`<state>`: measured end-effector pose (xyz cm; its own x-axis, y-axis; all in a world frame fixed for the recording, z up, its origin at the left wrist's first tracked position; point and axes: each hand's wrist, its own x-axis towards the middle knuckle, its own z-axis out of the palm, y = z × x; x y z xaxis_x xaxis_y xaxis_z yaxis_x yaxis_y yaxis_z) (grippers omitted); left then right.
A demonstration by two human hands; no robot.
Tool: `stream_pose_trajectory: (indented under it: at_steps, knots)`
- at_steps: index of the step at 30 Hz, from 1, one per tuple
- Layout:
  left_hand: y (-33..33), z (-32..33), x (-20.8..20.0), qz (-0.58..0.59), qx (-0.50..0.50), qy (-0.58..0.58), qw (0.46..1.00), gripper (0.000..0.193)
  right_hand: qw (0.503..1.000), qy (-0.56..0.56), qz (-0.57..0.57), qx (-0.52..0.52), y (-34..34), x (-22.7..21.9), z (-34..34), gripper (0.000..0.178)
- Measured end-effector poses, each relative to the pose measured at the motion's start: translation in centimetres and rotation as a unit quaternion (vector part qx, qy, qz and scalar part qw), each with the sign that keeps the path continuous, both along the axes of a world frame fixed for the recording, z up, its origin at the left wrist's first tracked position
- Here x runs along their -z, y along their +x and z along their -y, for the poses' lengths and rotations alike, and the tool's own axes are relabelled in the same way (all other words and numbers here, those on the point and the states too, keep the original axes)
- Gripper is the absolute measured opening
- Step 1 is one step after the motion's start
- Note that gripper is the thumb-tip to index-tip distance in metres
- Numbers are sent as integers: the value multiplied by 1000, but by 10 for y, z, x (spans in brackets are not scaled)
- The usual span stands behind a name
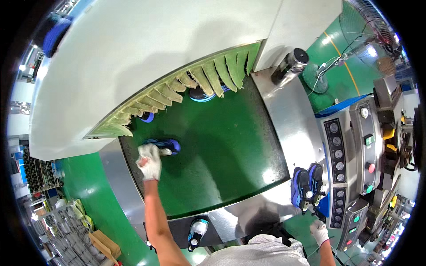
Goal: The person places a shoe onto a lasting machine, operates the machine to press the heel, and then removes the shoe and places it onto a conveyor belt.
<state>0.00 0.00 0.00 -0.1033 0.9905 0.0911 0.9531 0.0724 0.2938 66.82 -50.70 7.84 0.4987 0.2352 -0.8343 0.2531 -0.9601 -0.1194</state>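
My left hand (149,163), in a white glove, reaches far over the green conveyor belt (213,177). Its fingers are closed at one end of a dark sports shoe (170,145) with a blue sole, which lies on its side on the belt. The glove hides part of that shoe. Low on the right, my right hand (319,232) is gloved too, with curled fingers and nothing visible in them. Closest to it is a pair of black and blue shoes (301,186) on the metal ledge. Another shoe (198,231), with a pale upper, rests on the near edge in front of me.
Green fabric strips (164,93) hang across the opening of a large white machine (155,40). Under them, another shoe (202,94) and a blue shoe end (147,117) show. A metal flask (290,66) stands on the right ledge, beside control panels with dials (337,153).
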Motion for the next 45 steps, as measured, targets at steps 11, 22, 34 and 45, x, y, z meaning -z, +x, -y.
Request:
stream_pose_trajectory:
  at_steps: [11,22,34,45]
  knots:
    - [331,223,-102,245,335,-102,904,12,867,359,28,-345,-113,-121,-139,78]
    - [664,320,-336,346,741,-34,574,41,885,418,-8,205,35,-174,40,75]
    - [1017,525,-275,262,730,-195,600,68,446,597,141,652,52,-136,239,34]
    - [1189,555,-168,109,650,-99,746,56,366,562,187,718,56,-177,272,35]
